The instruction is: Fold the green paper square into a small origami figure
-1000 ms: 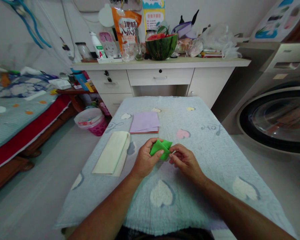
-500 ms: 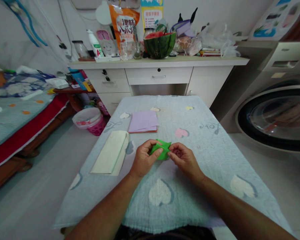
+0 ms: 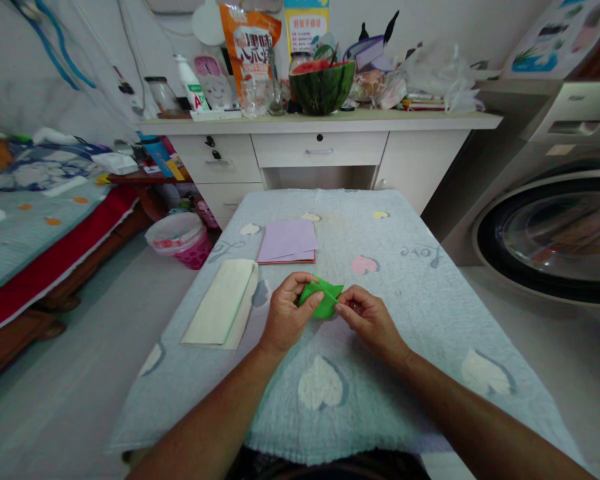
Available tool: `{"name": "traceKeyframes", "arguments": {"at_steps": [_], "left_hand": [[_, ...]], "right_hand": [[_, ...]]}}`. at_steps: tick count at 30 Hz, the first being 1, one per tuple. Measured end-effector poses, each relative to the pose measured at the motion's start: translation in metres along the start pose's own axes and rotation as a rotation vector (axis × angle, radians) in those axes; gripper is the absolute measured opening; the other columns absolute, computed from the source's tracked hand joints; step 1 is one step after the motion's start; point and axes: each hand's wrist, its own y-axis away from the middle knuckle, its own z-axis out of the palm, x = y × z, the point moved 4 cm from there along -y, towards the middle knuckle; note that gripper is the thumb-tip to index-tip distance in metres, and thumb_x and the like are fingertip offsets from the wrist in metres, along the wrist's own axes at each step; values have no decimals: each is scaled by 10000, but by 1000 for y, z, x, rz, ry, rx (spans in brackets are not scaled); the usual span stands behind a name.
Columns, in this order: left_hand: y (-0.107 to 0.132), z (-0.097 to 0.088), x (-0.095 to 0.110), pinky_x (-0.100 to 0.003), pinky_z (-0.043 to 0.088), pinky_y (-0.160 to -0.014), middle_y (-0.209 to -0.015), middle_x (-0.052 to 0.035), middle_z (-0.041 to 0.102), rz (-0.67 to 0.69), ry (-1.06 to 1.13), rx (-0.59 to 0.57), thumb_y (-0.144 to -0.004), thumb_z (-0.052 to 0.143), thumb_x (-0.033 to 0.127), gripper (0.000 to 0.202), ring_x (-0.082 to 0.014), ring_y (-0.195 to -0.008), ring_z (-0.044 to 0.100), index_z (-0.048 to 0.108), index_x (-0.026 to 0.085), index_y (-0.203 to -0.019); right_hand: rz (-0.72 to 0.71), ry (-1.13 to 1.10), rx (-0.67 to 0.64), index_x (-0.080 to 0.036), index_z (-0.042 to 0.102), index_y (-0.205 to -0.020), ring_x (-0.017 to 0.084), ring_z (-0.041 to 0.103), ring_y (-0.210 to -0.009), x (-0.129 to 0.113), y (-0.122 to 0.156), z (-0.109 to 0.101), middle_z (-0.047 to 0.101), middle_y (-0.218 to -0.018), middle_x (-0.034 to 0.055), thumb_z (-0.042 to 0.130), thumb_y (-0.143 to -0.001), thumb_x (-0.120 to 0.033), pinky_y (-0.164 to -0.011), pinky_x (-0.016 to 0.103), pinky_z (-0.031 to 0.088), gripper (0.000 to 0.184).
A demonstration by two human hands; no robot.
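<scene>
A small piece of folded green paper (image 3: 325,305) is held between both hands, just above the cloth-covered table. My left hand (image 3: 291,313) pinches its left side, thumb on top and fingers behind. At the right corner, my right hand (image 3: 367,317) grips the paper between thumb and fingertips. Beyond the hands lies a stack of square paper (image 3: 289,240), purple on top with a red edge showing below. To the left of my left hand rests a folded cream-coloured sheet (image 3: 221,303).
A blue tablecloth (image 3: 405,400) with heart prints covers the table. Behind it stands a white cabinet (image 3: 280,150) bearing a cut watermelon (image 3: 322,90), jars and bags. A washing machine (image 3: 545,187) is at the right; a pink bin (image 3: 187,250) and a bed (image 3: 40,233) are at the left.
The green paper's upper flap has shifted slightly and looks flatter under my left thumb. Both hands keep their hold in nearly the same place. The view has tilted very slightly.
</scene>
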Motion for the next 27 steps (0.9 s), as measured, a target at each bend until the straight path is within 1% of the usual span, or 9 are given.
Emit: {"name": "traceKeyframes", "arguments": {"at_steps": [5,8,12,16,19,21,23,26,27], "left_hand": [[0,2,2,-174,424,-573,-731,60,591,-13,57,7,-771,721,255,582,-83,-598,526,403,262,-1259],[-1,2,3,-167,403,-557,-700,67,567,-27,31,12,-763,724,258,628,-75,-573,500,405,246,-1303],[-2,2,1,-184,417,-602,-719,40,591,-50,-38,-10,-759,718,275,481,-81,-603,511,522,191,-1190],[-3,-2,-1,-202,423,-630,-759,19,604,-17,-118,-1,-755,712,280,297,-102,-660,532,615,170,-1013],[-3,-4,-4,-211,420,-636,-723,23,584,-6,-181,4,-753,713,290,186,-109,-663,525,633,162,-863],[-3,-5,-4,-212,415,-631,-713,26,575,-10,-190,7,-755,713,295,180,-109,-656,518,628,165,-847],[-3,-4,-3,-215,422,-641,-754,21,589,-3,-159,7,-757,714,290,232,-113,-677,532,625,176,-939],[-3,-2,0,-236,453,-730,-913,-9,635,29,-80,-23,-765,709,274,427,-133,-791,584,562,211,-1162],[-3,-2,1,-245,457,-761,-961,-20,641,37,-64,-34,-769,708,273,467,-141,-833,594,542,218,-1202]], "right_hand": [[9,19,-16,-201,569,-766,127,476,-647,4,1,2,510,-708,-14,624,-835,-312,-606,252,388,142],[-1,34,-20,-202,554,-762,128,476,-644,3,1,3,503,-705,-14,614,-836,-306,-602,251,391,141],[-43,97,-11,-204,549,-766,121,466,-628,-1,1,3,486,-709,-17,603,-836,-282,-580,243,381,118],[-73,152,-11,-204,561,-763,120,475,-628,-5,1,3,492,-723,-12,599,-834,-269,-581,243,388,103],[-81,170,-5,-206,568,-772,123,480,-631,-7,1,3,495,-722,-10,606,-830,-271,-580,244,393,96],[-87,183,-3,-205,571,-770,125,483,-634,-7,2,2,497,-721,-10,612,-833,-269,-581,244,389,98],[-99,204,-5,-204,577,-761,126,488,-643,-7,2,2,502,-719,-9,610,-842,-261,-592,248,386,104],[-115,217,-14,-202,587,-761,128,495,-652,-7,2,2,508,-721,-8,593,-862,-251,-606,251,387,112],[-118,214,-16,-202,587,-763,127,495,-651,-7,2,3,507,-720,-9,589,-865,-250,-606,251,387,113]]}}
